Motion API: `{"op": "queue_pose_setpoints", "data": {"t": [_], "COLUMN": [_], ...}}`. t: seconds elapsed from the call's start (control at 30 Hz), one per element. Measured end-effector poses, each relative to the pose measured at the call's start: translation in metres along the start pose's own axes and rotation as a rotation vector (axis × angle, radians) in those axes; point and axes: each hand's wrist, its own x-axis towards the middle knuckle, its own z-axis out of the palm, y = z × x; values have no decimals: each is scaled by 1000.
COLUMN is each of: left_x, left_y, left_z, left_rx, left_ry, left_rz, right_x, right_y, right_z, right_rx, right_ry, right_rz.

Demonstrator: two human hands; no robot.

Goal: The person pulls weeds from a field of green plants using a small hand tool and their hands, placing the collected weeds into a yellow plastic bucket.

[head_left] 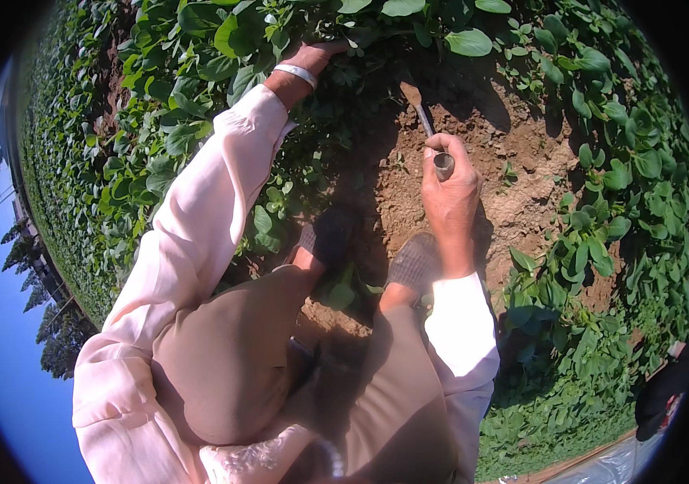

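My right hand [451, 187] is wrapped round the handle of a small weeding trowel. Its thin metal shaft points away from me, and the flat, soil-stained blade [411, 93] is over the brown soil [473, 133], close to the shadowed edge of the plants. The round butt of the handle faces up between thumb and fingers. My left hand [310, 61], with a pale band at the wrist, reaches into the leafy green plants [235, 36] at the far left of the bare strip. Leaves and shadow hide most of its fingers, so what it touches is unclear.
I squat with both shoes [414, 262] on the soil between dense rows of green plants [595, 234]. A few small weeds [508, 173] grow right of my right hand. Clear plastic sheeting [603, 464] and a dark object [661, 395] lie at the lower right.
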Motion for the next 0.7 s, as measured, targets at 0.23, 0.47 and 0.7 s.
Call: {"op": "queue_pose_setpoints", "data": {"t": [0.23,0.47,0.7], "left_x": [24,52,57], "left_y": [15,-42,-3], "left_z": [42,-6,-9], "left_rx": [485,787,589], "left_ry": [129,401,245], "left_rz": [198,382,56], "right_x": [36,62,57], "right_y": [3,-31,-7], "right_z": [27,30,29], "right_rx": [-78,-28,-80], "right_ry": [32,-82,-40], "right_rz": [-62,-70,-47]}}
